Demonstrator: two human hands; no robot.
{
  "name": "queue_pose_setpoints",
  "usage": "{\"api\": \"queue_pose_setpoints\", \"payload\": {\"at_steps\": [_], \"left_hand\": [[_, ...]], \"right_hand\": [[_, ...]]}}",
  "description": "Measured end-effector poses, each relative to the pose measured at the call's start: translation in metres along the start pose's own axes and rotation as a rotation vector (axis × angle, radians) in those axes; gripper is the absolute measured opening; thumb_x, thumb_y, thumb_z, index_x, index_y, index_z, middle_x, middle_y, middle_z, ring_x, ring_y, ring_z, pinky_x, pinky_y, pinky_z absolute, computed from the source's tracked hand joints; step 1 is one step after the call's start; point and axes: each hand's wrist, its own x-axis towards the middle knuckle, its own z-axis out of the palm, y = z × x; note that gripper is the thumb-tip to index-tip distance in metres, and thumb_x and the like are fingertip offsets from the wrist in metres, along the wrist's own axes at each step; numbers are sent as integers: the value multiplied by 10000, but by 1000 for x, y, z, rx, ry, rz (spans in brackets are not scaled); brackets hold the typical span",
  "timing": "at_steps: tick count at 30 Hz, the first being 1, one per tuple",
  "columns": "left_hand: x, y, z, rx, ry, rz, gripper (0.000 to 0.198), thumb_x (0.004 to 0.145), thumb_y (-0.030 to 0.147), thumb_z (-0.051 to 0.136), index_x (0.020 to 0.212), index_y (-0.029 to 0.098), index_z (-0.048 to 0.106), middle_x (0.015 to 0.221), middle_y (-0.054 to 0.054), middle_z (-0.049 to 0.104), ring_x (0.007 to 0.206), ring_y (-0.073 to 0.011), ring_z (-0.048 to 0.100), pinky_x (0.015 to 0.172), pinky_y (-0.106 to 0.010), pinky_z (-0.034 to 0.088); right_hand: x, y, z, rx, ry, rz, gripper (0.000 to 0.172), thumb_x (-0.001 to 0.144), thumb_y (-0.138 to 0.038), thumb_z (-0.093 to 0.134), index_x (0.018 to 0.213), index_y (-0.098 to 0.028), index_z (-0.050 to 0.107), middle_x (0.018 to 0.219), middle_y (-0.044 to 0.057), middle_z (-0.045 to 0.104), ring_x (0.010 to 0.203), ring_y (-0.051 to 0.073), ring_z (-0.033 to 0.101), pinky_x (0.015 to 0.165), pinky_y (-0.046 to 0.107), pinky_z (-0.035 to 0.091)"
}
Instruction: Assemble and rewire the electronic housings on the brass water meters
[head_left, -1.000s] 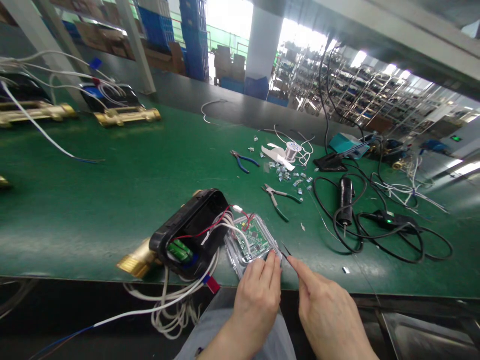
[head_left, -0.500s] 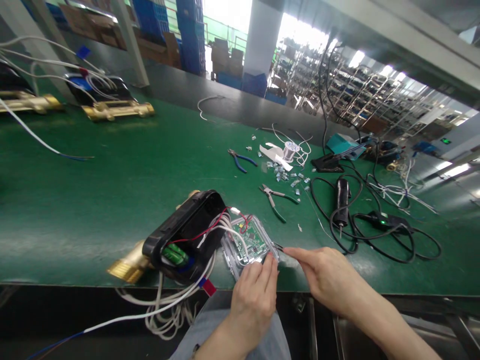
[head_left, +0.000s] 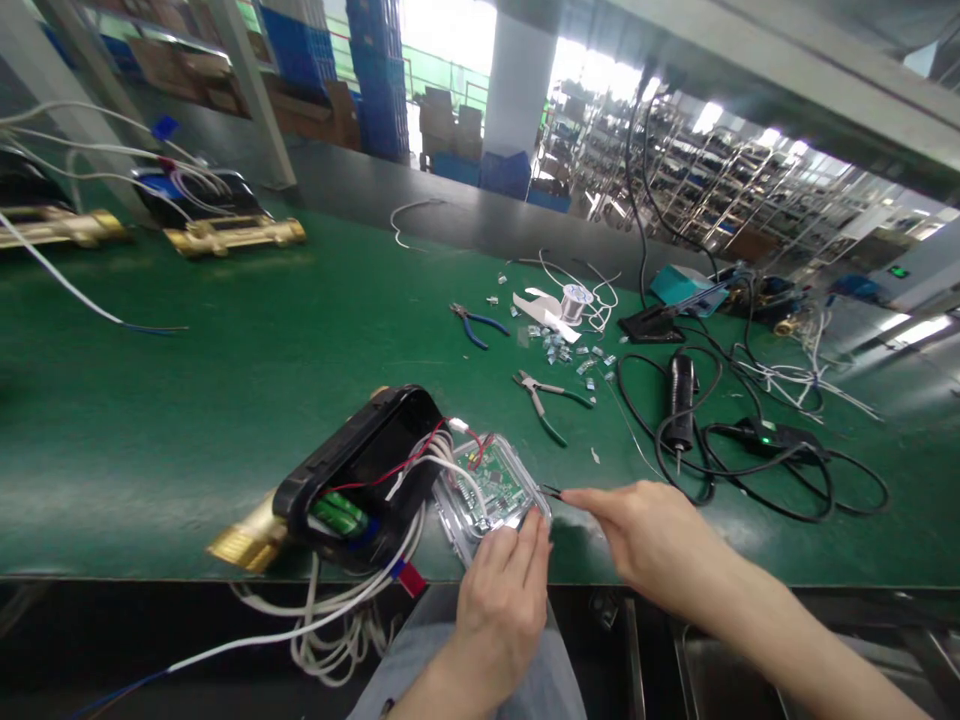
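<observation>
The circuit board stays gripped in the left hand; the right hand, pinching tweezers, has swung flatter.

Hard daylight pours in at 12 o'clock through a tall, bright factory opening, burnt out to plain white beside a white square pillar. White strip lights flare at 3 o'clock, and a pale sheen of glare lies across the green rubber bench mat at 9 o'clock. The bare right hand drops a soft shadow just beside itself (the only clear shadow on the mat). The wide lens bows the long grey overhead beam at 1 o'clock, and the distant metal wire racks go soft.
</observation>
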Motion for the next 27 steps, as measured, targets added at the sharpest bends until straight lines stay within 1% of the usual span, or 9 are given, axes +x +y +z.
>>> {"api": "queue_pose_setpoints", "payload": {"at_steps": [3, 6, 9, 13, 16, 19, 22, 25, 27], "left_hand": [[1, -1, -1, -10, -9, -10, 328, 883, 25, 387, 1104, 39, 629, 1093, -141, 696, 830, -210, 601, 753, -351, 514], [2, -1, -1, -12, -13, -1, 297, 871, 23, 432, 1093, 24, 630, 1089, -156, 697, 802, -217, 601, 731, -359, 511], [3, 0, 0, 0, 3, 5, 258, 863, 37, 492, 1081, 8, 628, 1066, -160, 705, 775, -219, 605, 710, -363, 501], [4, 1, 1, 18, 7, -21, 250, 875, 51, 499, 1089, 31, 628, 1064, -136, 712, 756, -203, 621, 692, -349, 486], [6, 0, 1, 20, 17, -16, 218, 883, 65, 509, 1053, 36, 643, 1036, -129, 723, 712, -192, 619, 672, -341, 478], [7, 0, 1, 11, 18, -15, 214, 887, 71, 513, 1050, 33, 646, 1040, -125, 723, 713, -194, 620, 673, -343, 479], [8, 1, 0, 0, 26, -20, 215, 887, 65, 504, 1044, 34, 648, 1046, -120, 722, 724, -197, 621, 681, -344, 483], [8, 1, -1, -4, 23, -26, 212, 882, 53, 500, 1032, 42, 650, 1049, -119, 721, 744, -201, 624, 696, -345, 489], [8, 0, -2, -18, 15, -17, 231, 884, 32, 467, 1025, 41, 651, 1044, -127, 721, 750, -202, 625, 695, -342, 492]], "right_hand": [[-2, -30, -4, -299, -74, 48, 462, 751, -33, 523, 1180, -166, 636, 727, 104, 699, 617, 243, 685, 514, 263, 483], [2, -23, -8, -272, -95, -26, 448, 765, -48, 510, 1167, -194, 644, 729, 90, 701, 630, 235, 681, 524, 257, 458], [7, 11, -6, -59, -35, -129, 433, 835, -100, 463, 1201, -253, 638, 788, 56, 723, 670, 194, 679, 599, 249, 462], [12, 44, 2, 330, -6, -195, 384, 909, -155, 392, 1155, -249, 672, 854, 17, 734, 669, 139, 670, 646, 229, 484], [17, 56, 11, 586, -38, -176, 348, 925, -190, 401, 1126, -235, 681, 1030, 6, 716, 881, 144, 682, 802, 263, 519], [19, 65, 19, 690, -49, -161, 341, 927, -184, 406, 1133, -232, 673, 1121, -2, 686, 1034, 142, 642, 925, 294, 491], [14, 63, 19, 513, 0, -202, 377, 919, -140, 388, 1159, -246, 659, 1085, 8, 700, 977, 142, 663, 874, 270, 508], [4, 37, 10, 12, 11, -231, 470, 834, -83, 456, 1256, -236, 597, 862, 50, 718, 709, 179, 685, 634, 259, 515], [0, 12, 1, -277, -38, -219, 512, 779, -80, 517, 1280, -172, 569, 744, 73, 685, 572, 194, 648, 485, 248, 431]]}}
